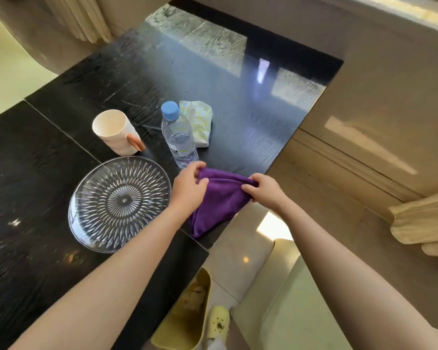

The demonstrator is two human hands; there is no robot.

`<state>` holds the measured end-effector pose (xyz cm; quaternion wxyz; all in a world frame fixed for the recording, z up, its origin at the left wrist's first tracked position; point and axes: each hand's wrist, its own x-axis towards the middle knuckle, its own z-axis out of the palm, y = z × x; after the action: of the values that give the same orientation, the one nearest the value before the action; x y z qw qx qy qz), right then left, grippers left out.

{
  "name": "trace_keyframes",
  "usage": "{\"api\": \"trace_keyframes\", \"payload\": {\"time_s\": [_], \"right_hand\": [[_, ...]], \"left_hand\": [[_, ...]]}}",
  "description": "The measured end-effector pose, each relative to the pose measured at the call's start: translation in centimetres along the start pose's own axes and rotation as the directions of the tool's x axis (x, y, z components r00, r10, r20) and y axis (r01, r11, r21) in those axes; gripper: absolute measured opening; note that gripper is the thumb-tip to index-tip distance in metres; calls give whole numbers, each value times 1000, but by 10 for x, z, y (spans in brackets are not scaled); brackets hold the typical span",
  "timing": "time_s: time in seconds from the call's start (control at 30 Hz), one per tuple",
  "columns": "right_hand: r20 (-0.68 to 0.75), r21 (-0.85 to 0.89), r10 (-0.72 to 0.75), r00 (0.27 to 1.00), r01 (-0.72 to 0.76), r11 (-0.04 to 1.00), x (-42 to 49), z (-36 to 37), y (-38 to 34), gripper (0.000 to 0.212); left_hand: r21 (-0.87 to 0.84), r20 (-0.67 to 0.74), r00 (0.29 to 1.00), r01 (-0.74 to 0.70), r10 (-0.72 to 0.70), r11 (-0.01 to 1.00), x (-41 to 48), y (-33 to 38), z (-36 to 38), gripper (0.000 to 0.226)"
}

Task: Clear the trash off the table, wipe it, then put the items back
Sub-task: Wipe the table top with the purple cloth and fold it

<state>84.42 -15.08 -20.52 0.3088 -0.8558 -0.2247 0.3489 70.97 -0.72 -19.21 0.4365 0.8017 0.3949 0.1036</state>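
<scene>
The left hand [187, 188] and right hand [263, 190] each keep a grip clamped on the one cloth [218, 203] at the near edge of the tabletop [36, 152]. Judged stage: wiping. The one bin [187, 311] appears to hold trash. On the tabletop: one cup [114, 132], one bottle [178, 137], one plate [119, 203] and one crumpled packet [200, 122], possibly trash not yet cleared.

Both hands [187, 188] [263, 189] on purple cloth [218, 200] at table [61, 173] edge, nr bottle [178, 136].
</scene>
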Motion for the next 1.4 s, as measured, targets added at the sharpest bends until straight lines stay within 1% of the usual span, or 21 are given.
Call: {"api": "trace_keyframes", "payload": {"time_s": [0.07,0.13,0.2,0.33,0.43,0.5,0.6,0.67,0.7,0.77,0.83,0.9,0.93,0.97,1.0,1.07,1.13,1.2,1.27,1.3,1.4], "right_hand": [[-68,27,76,995,-74,997,4,6,1,18],[-88,22,135,987,-134,991,4,13,5,18],[-86,59,175,981,-170,984,3,18,11,19],[-48,361,213,976,-182,915,-4,18,19,26],[54,531,204,977,-201,823,-11,20,26,41],[100,574,225,969,-241,783,-12,24,28,41],[189,639,265,946,-323,698,-9,28,23,26],[199,647,270,942,-333,687,-7,25,17,19],[163,642,279,946,-316,698,-6,23,17,21],[24,613,310,951,-259,747,-5,22,21,39],[-165,476,317,934,-206,855,-12,26,25,59],[-323,310,273,906,-171,935,-31,42,29,58],[-356,284,266,896,-167,944,-45,54,30,54],[-329,290,283,901,-189,938,-59,68,30,50],[-243,325,321,915,-235,916,-71,82,30,48],[16,471,400,916,-360,806,-84,102,26,43],[148,601,407,901,-409,687,-84,107,18,33],[119,633,401,908,-380,674,-79,106,10,26],[102,682,363,926,-330,653,-80,101,5,25],[110,714,340,934,-312,627,-83,100,4,24],[110,765,348,931,-303,568,-98,106,1,24]], "left_hand": [[-9,-46,999,0,0,1000,7,-2,1,46],[25,-9,999,48,-47,999,1,-14,6,48],[135,58,994,89,-97,987,-15,-33,12,52],[131,70,971,218,-228,967,-31,-56,16,56],[102,101,970,210,-220,972,-29,-55,17,53],[103,141,974,162,-176,981,-31,-54,16,47],[69,165,981,90,-100,994,-30,-55,11,19],[-10,161,983,86,-83,996,-26,-52,9,10],[-55,152,984,100,-91,993,-24,-49,9,12],[-122,134,984,135,-118,983,-22,-46,11,14],[-127,161,975,174,-153,977,-27,-48,16,8],[-122,206,961,211,-183,970,-33,-53,19,8],[-137,227,955,226,-192,964,-37,-55,20,12],[-164,241,949,245,-202,955,-41,-57,20,17],[-198,246,942,277,-226,940,-44,-59,19,21],[-273,237,913,389,-331,879,-48,-60,16,31],[-340,270,864,498,-424,798,-47,-60,14,42],[-327,346,812,574,-470,751,-42,-57,11,44],[-306,392,798,582,-457,753,-36,-53,9,36],[-292,354,825,544,-440,787,-33,-52,9,30],[-140,81,942,334,-325,932,-26,-51,2,13]]}}
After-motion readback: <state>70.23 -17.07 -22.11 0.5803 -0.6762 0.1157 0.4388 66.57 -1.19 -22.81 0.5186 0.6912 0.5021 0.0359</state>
